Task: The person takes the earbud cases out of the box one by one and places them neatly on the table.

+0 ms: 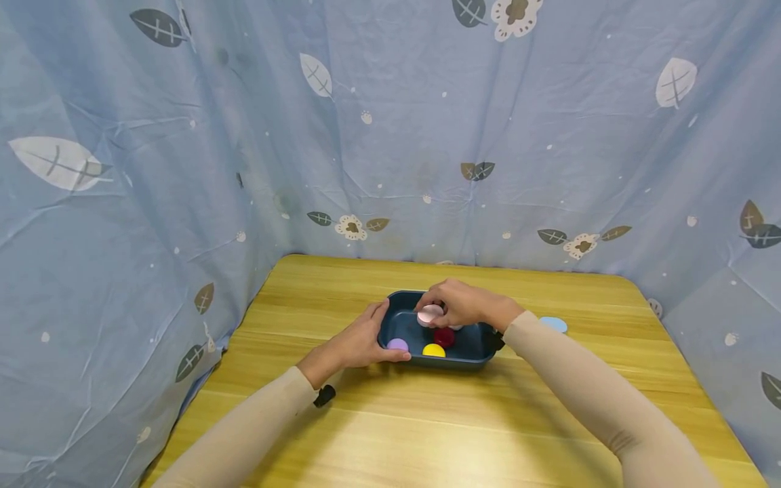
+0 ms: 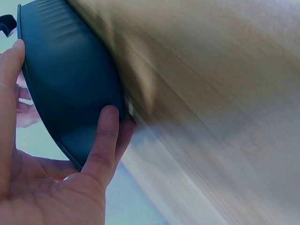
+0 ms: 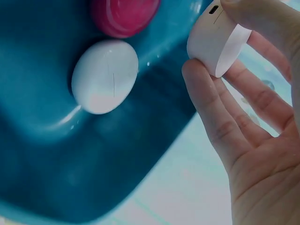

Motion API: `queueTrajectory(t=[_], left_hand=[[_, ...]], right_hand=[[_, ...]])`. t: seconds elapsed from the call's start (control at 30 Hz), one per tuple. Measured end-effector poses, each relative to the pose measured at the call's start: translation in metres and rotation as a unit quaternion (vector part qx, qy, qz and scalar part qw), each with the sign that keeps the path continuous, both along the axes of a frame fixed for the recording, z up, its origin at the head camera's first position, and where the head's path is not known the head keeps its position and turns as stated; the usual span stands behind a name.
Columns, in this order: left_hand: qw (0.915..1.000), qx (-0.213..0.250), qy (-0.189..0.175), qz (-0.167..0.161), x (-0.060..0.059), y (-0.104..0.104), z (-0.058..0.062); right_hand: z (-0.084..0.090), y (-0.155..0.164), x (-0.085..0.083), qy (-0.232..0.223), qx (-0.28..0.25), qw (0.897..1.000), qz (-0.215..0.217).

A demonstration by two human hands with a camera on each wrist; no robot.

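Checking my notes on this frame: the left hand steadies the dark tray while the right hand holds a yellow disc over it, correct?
Not quite: the disc in the right hand is pale pink, as the head view shows. The left hand does steady the tray.

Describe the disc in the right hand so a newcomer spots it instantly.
On the wooden table sits a dark blue tray, steadied by the left hand. Above its middle, the right hand pinches a pale pink disc. It is the only disc held up; the purple, yellow and dark red ones lie inside the tray.
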State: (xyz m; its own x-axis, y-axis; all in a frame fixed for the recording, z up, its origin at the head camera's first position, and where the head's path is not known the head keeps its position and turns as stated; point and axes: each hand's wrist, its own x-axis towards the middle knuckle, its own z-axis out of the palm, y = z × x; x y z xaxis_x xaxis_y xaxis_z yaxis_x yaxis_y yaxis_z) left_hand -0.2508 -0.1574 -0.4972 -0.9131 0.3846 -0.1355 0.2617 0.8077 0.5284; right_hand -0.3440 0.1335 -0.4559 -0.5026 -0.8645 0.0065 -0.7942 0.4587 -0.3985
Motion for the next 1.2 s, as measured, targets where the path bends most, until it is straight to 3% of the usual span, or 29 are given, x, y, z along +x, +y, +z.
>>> queueTrajectory(t=[0.53,1.2], left_hand=[[0.9998,-0.011,0.003,0.015,-0.001,0.001,0.001],[0.9999,-0.006,-0.001,0.012,0.0,0.0,0.002]], right_hand=[[0.021,0.065,0.009,0.003,-0.047,0.996,-0.071],[0.012,0.177,0.03,0.011,-0.069,0.98,-0.184]])
